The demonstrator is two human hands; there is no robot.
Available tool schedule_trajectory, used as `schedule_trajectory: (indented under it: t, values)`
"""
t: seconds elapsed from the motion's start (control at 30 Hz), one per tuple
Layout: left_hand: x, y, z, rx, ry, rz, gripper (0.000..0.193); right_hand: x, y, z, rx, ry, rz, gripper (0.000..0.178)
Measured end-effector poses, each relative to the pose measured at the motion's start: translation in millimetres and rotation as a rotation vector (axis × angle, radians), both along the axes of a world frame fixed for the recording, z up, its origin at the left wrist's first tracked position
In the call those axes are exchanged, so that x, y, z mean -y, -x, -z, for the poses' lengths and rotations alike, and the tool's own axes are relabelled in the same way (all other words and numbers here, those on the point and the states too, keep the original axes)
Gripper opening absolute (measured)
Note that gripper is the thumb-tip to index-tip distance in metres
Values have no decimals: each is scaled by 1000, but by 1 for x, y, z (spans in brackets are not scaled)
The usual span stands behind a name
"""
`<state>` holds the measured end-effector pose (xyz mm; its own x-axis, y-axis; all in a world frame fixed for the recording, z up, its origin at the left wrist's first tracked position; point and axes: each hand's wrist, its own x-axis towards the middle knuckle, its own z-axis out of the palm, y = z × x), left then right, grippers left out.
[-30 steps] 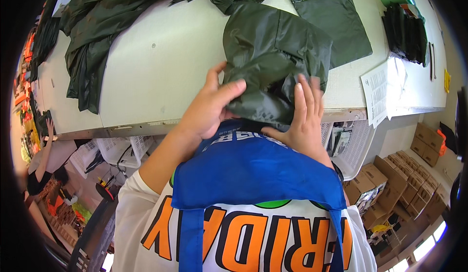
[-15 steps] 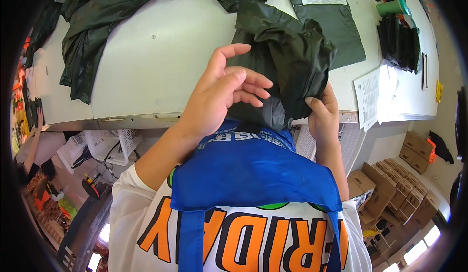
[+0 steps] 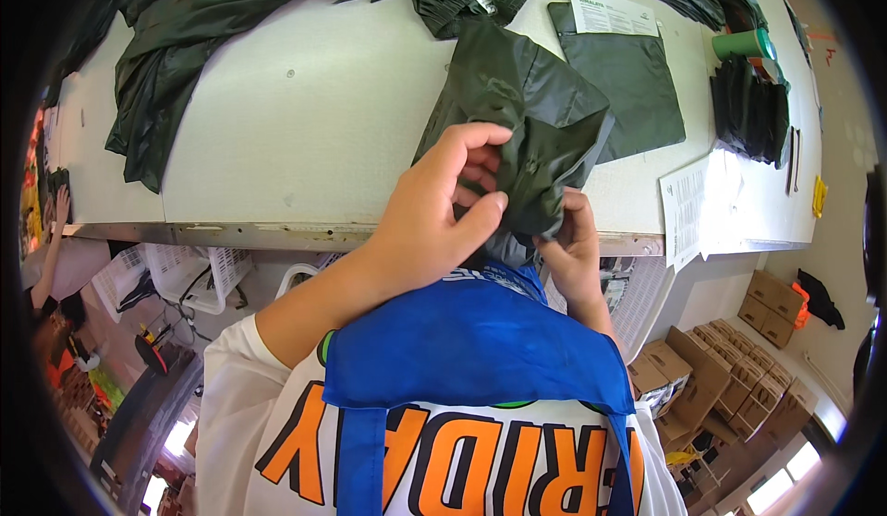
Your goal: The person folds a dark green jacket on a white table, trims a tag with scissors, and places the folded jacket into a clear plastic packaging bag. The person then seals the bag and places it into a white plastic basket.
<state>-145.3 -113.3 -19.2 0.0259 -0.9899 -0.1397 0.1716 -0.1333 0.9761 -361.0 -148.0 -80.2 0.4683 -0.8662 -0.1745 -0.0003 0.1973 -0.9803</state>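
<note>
Left hand [image 3: 443,204] shifted rightward — right hand [image 3: 577,248] pinching green fabric [image 3: 538,123]

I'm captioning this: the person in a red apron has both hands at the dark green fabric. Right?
Not quite: the head view shows that the apron is blue. The left hand and right hand are indeed at the dark green fabric.

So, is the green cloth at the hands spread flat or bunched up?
Bunched: the cloth gathers in creases by the left hand and right hand; its far part looks smoother.
</note>
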Motion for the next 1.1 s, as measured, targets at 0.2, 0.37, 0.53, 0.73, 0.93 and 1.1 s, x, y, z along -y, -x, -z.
schedule_trajectory:
  t: [0.2,0.37,0.53,0.73,0.93,1.1]
  values:
    - [-9,-1,2,673,199,-124,37,-12,-13,-3,-407,525,-76,47]
    - [-30,-11,32,859,457,13,16,-13,-7,1,-681,593,-298,40]
    - [-36,-26,58,851,468,272,10,35,-14,-21,-254,264,331,32]
    - [16,-19,21,829,31,-124,32,86,-26,54,-1180,612,511,56]
    - [57,-8,109,618,-240,-449,42,53,-27,60,-1043,526,435,51]
    - [40,-13,118,688,-380,-269,32,39,-19,71,-822,291,564,49]
